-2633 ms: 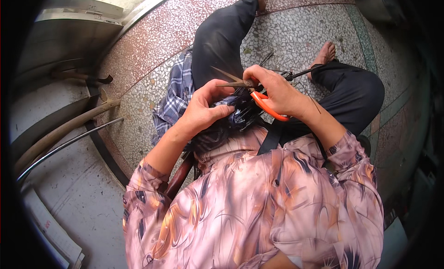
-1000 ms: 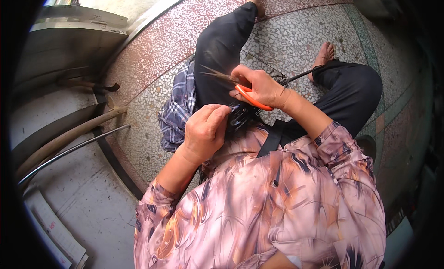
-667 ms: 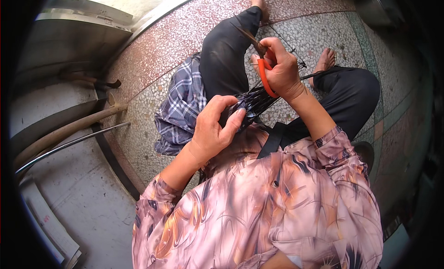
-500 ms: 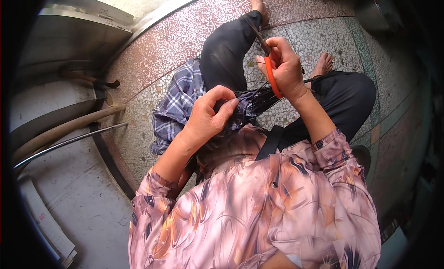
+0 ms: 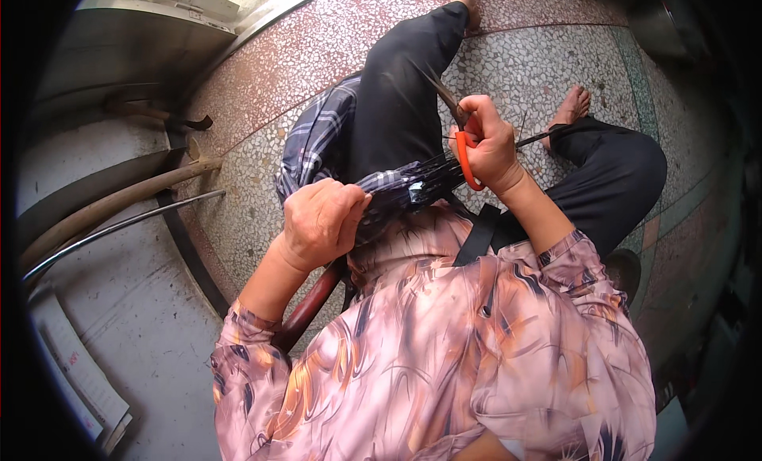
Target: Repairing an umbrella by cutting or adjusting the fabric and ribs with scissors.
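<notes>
My right hand [image 5: 494,147] is closed around scissors [image 5: 464,158] with orange handles. Their dark blades point up and to the left, over my trouser leg, and look slightly parted. Black strands [image 5: 440,178] run from under this hand to a dark blue and white plaid cloth [image 5: 389,179], stretched sideways above my lap. My left hand [image 5: 321,221], its fingers closed, grips the left end of that stretch. More of the same plaid cloth [image 5: 317,140] hangs over beside my leg. Whether the right fingers also pinch some strands is hidden.
Speckled terrazzo floor [image 5: 262,120] lies around my bare feet. To the left, a curved wooden handle [image 5: 119,211] and a metal rod [image 5: 135,225] extend over a grey surface [image 5: 135,318] with papers [image 5: 83,366] on it. A dark metal panel [image 5: 135,60] stands at the far left.
My left hand has drawn left and toward me, pulling the plaid cloth into a taut strip. My right hand, still holding the scissors, has come a little nearer to my body.
</notes>
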Tool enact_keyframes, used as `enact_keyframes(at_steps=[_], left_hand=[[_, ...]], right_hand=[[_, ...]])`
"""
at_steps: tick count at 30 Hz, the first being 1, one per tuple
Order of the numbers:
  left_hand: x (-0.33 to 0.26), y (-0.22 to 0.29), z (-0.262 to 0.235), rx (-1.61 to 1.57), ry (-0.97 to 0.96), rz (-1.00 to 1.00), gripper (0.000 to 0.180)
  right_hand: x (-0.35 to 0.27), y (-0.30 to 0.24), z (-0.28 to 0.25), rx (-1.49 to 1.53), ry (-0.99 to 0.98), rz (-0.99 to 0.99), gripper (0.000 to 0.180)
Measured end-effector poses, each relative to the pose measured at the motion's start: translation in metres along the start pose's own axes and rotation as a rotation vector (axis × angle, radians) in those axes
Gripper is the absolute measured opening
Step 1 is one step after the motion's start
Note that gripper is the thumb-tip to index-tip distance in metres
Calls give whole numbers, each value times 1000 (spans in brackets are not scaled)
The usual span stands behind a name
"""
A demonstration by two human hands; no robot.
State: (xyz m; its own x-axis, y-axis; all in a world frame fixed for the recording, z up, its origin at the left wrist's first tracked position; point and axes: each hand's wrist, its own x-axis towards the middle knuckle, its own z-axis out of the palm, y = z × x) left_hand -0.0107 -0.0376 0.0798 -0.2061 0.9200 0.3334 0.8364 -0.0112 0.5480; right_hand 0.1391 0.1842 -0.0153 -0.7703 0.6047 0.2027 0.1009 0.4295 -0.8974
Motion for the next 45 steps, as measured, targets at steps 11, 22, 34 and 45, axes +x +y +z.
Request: enact_keyframes(at_steps=[11,22,34,45], left_hand=[[3,15,-17,248,-606,-335,44],[45,35,45,-496,-467,-550,72],[39,6,62,-1188,-694,-933,27],[31,-32,81,-2344,-99,-1450,25]], right_hand=[[12,-10,-40,-122,186,-275,36],[31,-7,-67,-62,340,-346,35],[66,16,-32,-262,35,42,34],[33,27,-38,-39,73,57,25]])
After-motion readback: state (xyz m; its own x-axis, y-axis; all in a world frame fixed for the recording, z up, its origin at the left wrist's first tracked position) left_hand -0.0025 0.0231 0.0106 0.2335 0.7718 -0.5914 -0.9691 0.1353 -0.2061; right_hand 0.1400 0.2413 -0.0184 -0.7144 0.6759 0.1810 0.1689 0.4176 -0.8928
